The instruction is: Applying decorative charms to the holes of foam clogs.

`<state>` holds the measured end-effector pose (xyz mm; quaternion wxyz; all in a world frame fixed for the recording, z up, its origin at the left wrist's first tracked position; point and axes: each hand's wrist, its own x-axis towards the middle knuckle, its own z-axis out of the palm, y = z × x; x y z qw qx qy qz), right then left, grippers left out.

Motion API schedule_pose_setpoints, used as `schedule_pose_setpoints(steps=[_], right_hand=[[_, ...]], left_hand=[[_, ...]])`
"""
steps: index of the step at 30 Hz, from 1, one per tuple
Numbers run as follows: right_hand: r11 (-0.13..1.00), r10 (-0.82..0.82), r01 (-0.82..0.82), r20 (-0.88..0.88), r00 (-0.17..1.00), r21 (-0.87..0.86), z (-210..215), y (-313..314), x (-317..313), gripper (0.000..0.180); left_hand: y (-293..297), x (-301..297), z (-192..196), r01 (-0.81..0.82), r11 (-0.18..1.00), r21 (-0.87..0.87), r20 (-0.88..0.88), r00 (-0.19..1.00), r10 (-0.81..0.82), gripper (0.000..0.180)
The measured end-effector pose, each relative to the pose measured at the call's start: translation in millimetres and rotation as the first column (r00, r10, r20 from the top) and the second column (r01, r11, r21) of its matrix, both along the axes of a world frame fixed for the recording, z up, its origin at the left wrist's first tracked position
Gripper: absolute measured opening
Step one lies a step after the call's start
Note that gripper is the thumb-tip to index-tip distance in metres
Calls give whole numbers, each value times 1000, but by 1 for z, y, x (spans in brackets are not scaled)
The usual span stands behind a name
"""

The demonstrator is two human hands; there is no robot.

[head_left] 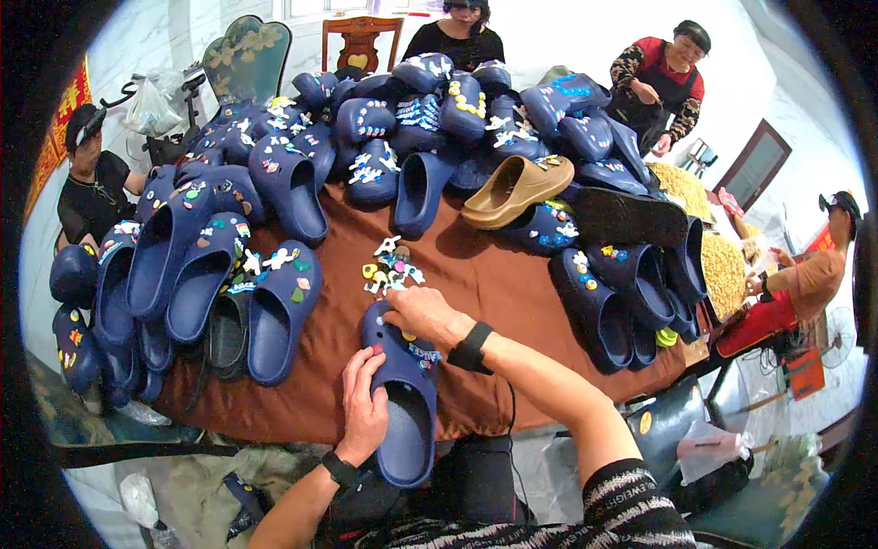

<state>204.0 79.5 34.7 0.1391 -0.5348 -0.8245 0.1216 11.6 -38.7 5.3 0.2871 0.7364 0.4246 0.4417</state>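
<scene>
A navy blue clog [402, 403] lies toe-away from me at the near edge of the brown-covered table [494, 274]. My left hand [363, 403] grips its left side near the opening. My right hand [422, 314] rests on the toe, fingers pressed down on the front of the clog; what is under the fingertips is hidden. Just beyond the toe lies a small heap of colourful shoe charms [391, 267]. Both wrists wear black bands.
Heaps of navy clogs with charms [274, 174] cover the table's left, back and right [622, 293]. One tan clog [515, 188] sits among them. Several people sit or stand around the table. A wooden chair [360, 41] stands at the back.
</scene>
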Motion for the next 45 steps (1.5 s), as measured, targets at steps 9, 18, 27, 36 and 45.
schedule_pose_setpoints(steps=[9, 18, 27, 36, 45], right_hand=[[998, -66, 64, 140, 988, 17, 1, 1, 7, 39], [971, -187, 202, 120, 975, -126, -7, 2, 5, 57], [878, -454, 421, -117, 883, -229, -19, 42, 76, 27], [953, -262, 287, -214, 941, 94, -32, 74, 40, 20], [963, -256, 267, -167, 952, 46, -52, 86, 35, 24]], left_hand=[[5, 3, -4, 0, 999, 35, 21, 1000, -1, 49], [5, 1, -2, -14, 1000, 28, 16, 1000, 14, 49], [8, 0, -9, -4, 1000, 19, 49, 999, 3, 54], [9, 2, -5, 3, 1000, 24, 40, 999, -4, 52], [4, 3, 2, -4, 1000, -9, 17, 1000, 4, 49]])
